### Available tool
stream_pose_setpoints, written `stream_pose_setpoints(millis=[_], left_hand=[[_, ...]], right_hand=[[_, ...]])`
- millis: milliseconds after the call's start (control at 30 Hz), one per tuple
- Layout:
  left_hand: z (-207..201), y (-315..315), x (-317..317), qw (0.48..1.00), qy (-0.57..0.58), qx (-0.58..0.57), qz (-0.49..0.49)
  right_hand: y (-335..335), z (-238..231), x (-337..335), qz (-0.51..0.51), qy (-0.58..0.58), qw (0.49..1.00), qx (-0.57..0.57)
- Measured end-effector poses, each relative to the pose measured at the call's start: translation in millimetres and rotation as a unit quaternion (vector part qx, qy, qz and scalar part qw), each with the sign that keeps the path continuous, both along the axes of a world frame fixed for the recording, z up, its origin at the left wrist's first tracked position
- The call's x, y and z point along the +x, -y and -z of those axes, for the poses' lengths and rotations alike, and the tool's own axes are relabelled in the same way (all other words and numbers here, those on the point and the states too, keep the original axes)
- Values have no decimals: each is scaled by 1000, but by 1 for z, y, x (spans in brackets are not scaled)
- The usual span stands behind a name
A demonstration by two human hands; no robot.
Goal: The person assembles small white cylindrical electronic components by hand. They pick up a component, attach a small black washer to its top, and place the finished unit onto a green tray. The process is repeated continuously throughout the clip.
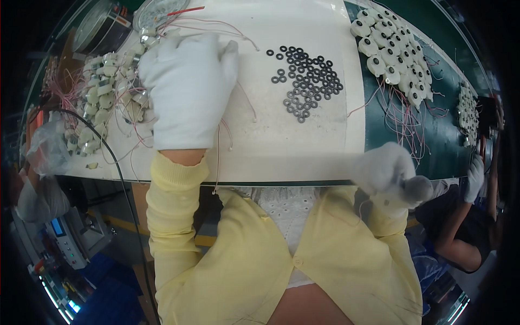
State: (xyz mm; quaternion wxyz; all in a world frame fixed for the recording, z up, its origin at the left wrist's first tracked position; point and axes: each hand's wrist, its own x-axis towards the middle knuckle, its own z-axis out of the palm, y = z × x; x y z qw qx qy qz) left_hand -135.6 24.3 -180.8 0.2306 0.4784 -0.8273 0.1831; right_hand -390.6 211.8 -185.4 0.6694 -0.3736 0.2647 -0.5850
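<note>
My left hand (189, 89), in a white glove, reaches over the edge of a heap of small white motor-like parts with pink wires (105, 100). Its fingers bend down out of sight, so what they touch is hidden. My right hand (384, 173), gloved too, is curled closed at the front table edge and blurred by motion. A grey, dirty-looking glove tip shows on it. One thin wire (360, 211) hangs beside that hand; what it grips I cannot make out. Between the hands, farther back, lie several black rubber rings (309, 81) on the white table top.
On the green mat (379, 122) at right stand rows of white parts with black rings on top (392, 49), wires trailing forward. A wire spool (103, 27) is at back left. A black cable (122, 179) crosses the left side. Another person's gloved hand (475, 179) is far right.
</note>
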Motion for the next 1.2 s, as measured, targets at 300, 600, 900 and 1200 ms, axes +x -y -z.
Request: stream_pose_setpoints(millis=[300, 600, 900, 1200], left_hand=[[-8, -57, -6, 994, 32, 55, 84], [-12, -71, 7, 992, 13, 85, 88], [25, -86, 23, 982, -125, 84, 116], [30, -90, 26, 974, -146, 140, 104]], right_hand=[[7, -9, 0, 142, -206, 959, 135], [16, -18, 7, 102, -226, 946, 209], [28, -21, 26, 98, -315, 931, 157], [38, -8, 18, 30, -435, 900, -18]])
